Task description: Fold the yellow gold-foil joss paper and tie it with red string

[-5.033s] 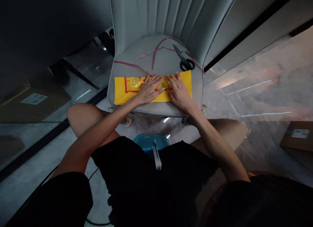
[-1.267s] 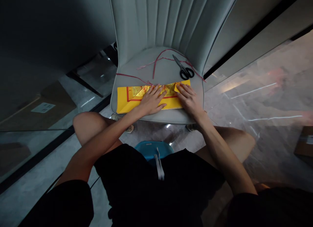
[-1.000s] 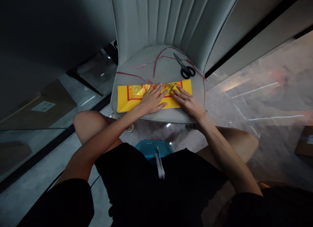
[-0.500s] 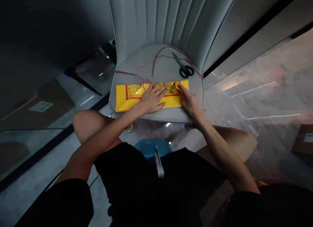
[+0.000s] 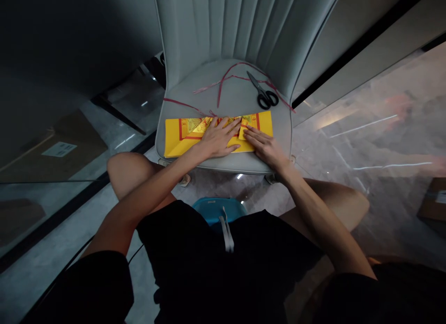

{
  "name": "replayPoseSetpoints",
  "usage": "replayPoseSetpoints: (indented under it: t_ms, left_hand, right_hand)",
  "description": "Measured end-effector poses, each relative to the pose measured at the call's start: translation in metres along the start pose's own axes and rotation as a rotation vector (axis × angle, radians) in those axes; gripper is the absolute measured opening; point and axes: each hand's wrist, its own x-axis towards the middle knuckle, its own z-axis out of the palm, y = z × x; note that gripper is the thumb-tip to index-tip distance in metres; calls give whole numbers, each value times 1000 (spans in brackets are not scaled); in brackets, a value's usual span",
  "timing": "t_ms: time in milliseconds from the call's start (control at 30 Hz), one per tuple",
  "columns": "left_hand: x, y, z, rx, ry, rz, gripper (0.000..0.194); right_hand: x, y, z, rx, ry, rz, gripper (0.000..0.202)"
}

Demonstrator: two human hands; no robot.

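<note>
Yellow joss paper (image 5: pixel 172 138) with a red border and gold print lies lengthwise across the chair seat. My left hand (image 5: pixel 219 140) rests flat on its middle, fingers spread, covering part of the print. Toward the right side, a small flap (image 5: pixel 242 129) of the paper is turned over to the left. Stretched fingers of my right hand (image 5: pixel 263 145) press on that flap; its thumb is hard to see. Black-handled scissors (image 5: pixel 259 88) lie behind the paper at the right. Thin pink-red strings (image 5: pixel 220 89) trail across the seat behind it.
The grey padded chair (image 5: pixel 195 82) has a ribbed backrest. Below its front edge is a blue plastic thing (image 5: pixel 216 208), partly hidden by my shorts. Cardboard boxes stand behind the glass at the left (image 5: pixel 80 133) and on the floor at the right (image 5: pixel 432 201).
My right hand has moved left and folded the paper's raised corner over into a flap. Its fingers went from pinching to lying flat. My left hand has stayed on the paper.
</note>
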Motion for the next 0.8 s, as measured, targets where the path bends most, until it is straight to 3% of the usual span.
replayPoseSetpoints:
  t_ms: [433, 800]
  left_hand:
    - [-2, -6, 12, -22, 96, 1, 62]
    - [-1, -11, 11, -47, 2, 47, 55]
  right_hand:
    - [-5, -4, 1, 33, 25, -64, 58]
    - [-4, -3, 12, 111, 239, 266, 59]
